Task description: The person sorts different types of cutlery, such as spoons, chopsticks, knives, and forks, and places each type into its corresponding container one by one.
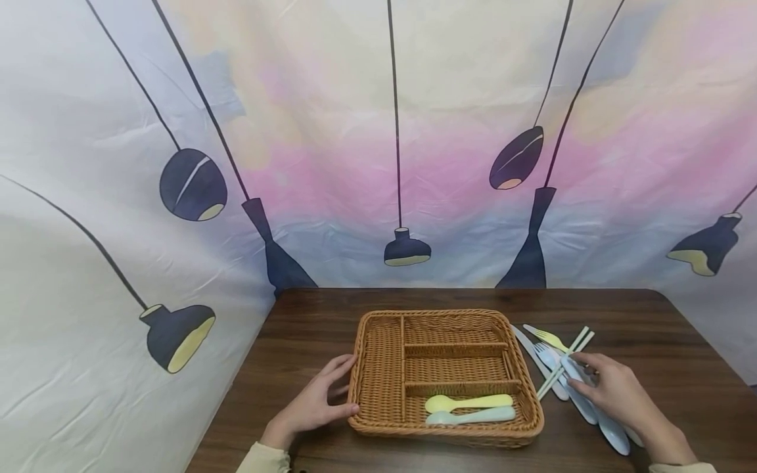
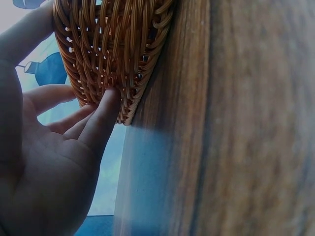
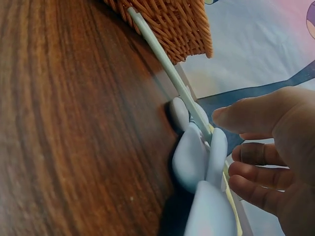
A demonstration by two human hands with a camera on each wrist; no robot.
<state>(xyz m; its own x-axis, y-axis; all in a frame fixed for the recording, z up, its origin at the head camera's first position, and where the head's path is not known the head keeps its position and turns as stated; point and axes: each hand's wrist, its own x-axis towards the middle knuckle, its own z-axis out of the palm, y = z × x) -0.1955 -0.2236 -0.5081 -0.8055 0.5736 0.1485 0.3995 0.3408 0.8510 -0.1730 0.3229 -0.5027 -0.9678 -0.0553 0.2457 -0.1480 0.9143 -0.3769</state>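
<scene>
A woven basket (image 1: 378, 430) with dividers rests on the dark wooden table. My left hand (image 1: 322, 401) touches its left end with spread, mostly straight fingers; the left wrist view shows the fingertips against the wicker (image 2: 98, 54). In the basket's front right compartment lie a yellow spoon (image 1: 467, 402) and a mint-green spoon (image 1: 473, 415). Right of the basket, my right hand (image 1: 615, 387) hovers around the handle of a light blue spoon (image 1: 615, 439) on a cutlery pile. Its thumb and fingers stand apart, with a gap beside the handle (image 3: 217, 152) in the right wrist view.
Pale green chopsticks (image 1: 582, 338) lie across the pile, with a yellow fork (image 1: 547, 337), a light blue fork (image 1: 545, 355) and a pale knife (image 1: 528, 348) beneath or beside them. Behind the table (image 1: 319, 302) hangs a cloth (image 1: 461, 197) printed with lamps.
</scene>
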